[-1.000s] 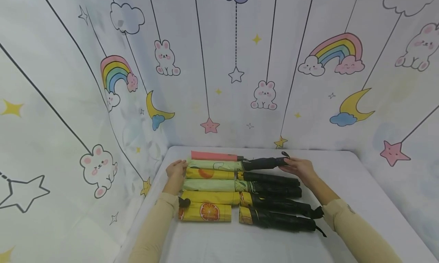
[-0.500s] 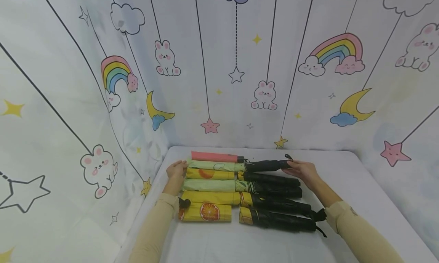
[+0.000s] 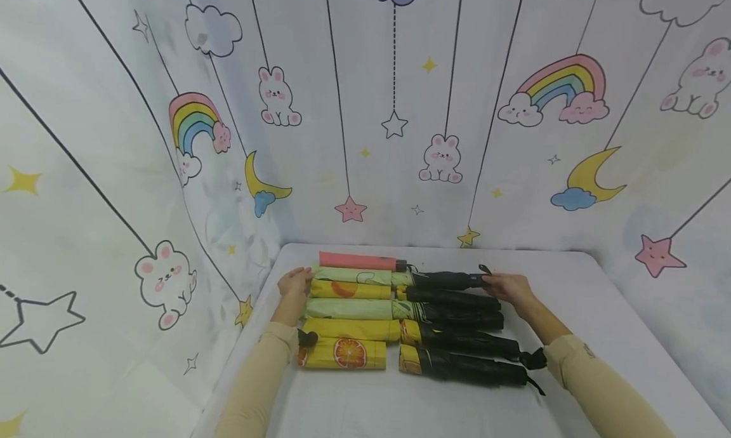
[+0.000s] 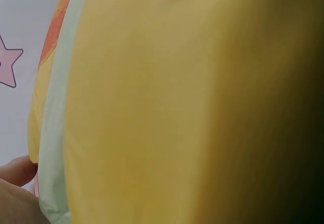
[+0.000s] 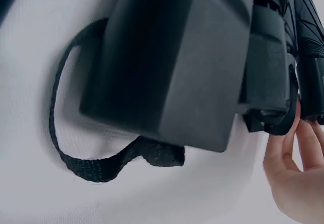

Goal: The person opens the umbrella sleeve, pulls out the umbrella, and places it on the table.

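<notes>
My left hand point(image 3: 294, 282) pinches the left end of a light green umbrella sleeve point(image 3: 351, 275), second from the back. From the sleeve's right end comes a black folded umbrella point(image 3: 440, 280) with a green printed tip, and my right hand point(image 3: 510, 289) grips its handle end. In the right wrist view, the right hand point(image 5: 296, 165) reaches up to a black handle point(image 5: 311, 84) at the right edge. A nearer umbrella's handle point(image 5: 172, 67) with a strap loop fills the middle. A yellow sleeve point(image 4: 142, 107) covers most of the left wrist view; the left hand point(image 4: 17, 196) shows at its lower left corner.
A pink-red umbrella point(image 3: 356, 261) lies behind the held one. In front are several rows: yellow sleeves point(image 3: 351, 329) and a green sleeve point(image 3: 348, 308) on the left, black folded umbrellas point(image 3: 474, 367) on the right. A white cloth point(image 3: 457, 416) covers the table; patterned curtains point(image 3: 377, 171) stand behind.
My right hand has moved slightly right with the black umbrella, and more of its green printed tip shows beyond the sleeve. The left hand has stayed at the sleeve's end.
</notes>
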A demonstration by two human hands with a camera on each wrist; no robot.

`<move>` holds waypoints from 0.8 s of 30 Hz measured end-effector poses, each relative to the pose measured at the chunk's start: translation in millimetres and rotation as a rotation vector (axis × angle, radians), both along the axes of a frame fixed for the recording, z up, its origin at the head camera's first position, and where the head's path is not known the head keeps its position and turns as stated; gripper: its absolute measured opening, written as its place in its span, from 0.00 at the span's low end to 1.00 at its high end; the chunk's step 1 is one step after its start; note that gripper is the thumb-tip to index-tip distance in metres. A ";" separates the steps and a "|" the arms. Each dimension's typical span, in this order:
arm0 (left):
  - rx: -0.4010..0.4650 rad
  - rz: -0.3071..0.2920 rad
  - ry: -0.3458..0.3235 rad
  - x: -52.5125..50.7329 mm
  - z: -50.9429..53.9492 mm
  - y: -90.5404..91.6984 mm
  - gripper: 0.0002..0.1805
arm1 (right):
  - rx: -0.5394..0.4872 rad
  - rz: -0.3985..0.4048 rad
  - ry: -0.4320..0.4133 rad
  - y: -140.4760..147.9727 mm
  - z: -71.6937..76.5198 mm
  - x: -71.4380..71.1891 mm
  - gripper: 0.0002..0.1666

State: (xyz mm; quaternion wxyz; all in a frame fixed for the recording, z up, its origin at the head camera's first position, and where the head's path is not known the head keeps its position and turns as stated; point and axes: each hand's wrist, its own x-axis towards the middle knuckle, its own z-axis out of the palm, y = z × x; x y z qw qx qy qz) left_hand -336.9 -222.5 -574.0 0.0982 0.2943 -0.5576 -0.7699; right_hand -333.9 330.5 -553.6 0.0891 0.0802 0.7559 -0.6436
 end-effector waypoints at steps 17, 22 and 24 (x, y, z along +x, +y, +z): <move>-0.027 -0.049 0.013 3.3 3.6 1.8 0.27 | 0.400 0.013 0.027 7.7 -18.2 -3.4 0.37; -0.013 -0.058 0.014 5.0 5.9 2.3 0.26 | 0.503 0.024 0.039 5.8 -15.5 -4.4 0.35; -0.014 -0.063 0.010 4.6 6.6 2.1 0.26 | 0.531 0.036 0.044 3.7 -12.3 -4.8 0.35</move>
